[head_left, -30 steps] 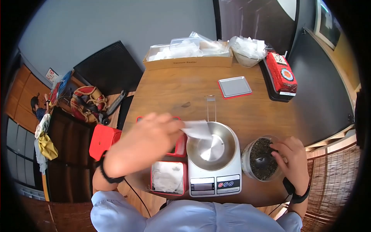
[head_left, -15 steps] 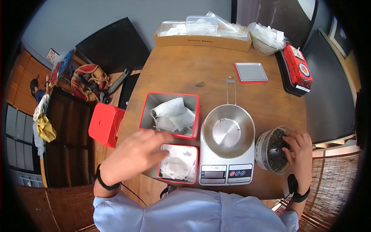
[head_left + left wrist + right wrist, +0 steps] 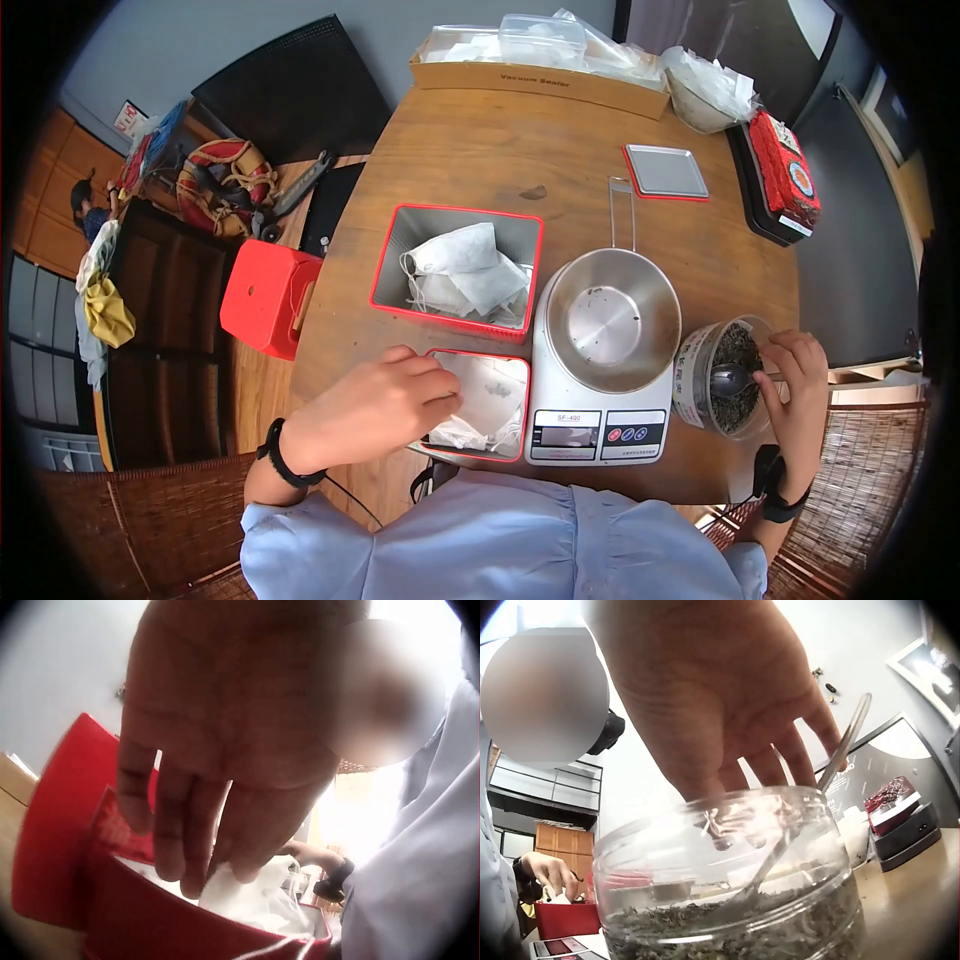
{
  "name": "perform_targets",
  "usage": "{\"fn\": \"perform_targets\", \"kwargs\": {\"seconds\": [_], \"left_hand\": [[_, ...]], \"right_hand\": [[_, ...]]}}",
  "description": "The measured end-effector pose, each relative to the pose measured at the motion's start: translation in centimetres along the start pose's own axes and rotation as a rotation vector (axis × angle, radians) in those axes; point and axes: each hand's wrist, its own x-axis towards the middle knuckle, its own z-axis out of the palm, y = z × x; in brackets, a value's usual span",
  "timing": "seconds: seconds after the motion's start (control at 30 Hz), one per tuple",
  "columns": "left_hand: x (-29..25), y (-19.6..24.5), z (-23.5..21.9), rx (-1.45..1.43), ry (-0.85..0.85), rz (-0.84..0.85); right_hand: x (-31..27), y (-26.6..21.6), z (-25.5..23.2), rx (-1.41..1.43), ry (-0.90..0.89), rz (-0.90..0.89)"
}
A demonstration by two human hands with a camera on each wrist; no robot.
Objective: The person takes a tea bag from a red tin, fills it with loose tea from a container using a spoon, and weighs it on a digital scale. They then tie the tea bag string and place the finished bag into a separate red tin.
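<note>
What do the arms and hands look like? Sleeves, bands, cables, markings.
Left hand and right hand: no gloves. Light-blue sleeves stop short of the wrists. Black left band; black right band with a bulky black piece beside it. Thin dark cable near the left band; can't tell if attached. No markings legible.

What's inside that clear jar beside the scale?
The jar holds dark, leafy-looking bits with a spoon among them. They cover the bottom, so anything buried there can't be seen.

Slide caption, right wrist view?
Right hand at a clear round plastic jar of dark green leaves, long-handled spoon leaning inside.
</note>
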Motion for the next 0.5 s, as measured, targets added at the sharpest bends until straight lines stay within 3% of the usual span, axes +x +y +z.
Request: {"fn": "perform_targets", "kwargs": {"seconds": [0.2, 0.33, 0.5], "left_hand": [[0.0, 0.1, -1.7, -0.056, 0.253, -0.054], [1.0, 0.9, -3.1, -0.176, 0.29, -0.046], [3.7, 2.0, -4.0, -0.157, 0.353, 0.052]], "right_hand": [[0.3, -1.7, -1.5, -0.006, 0.034, -0.018], [0.7, -4.4, -2.4, 0.119, 0.025, -0.088], [1.3, -7.4, -2.3, 0.216, 0.034, -0.351]]}}
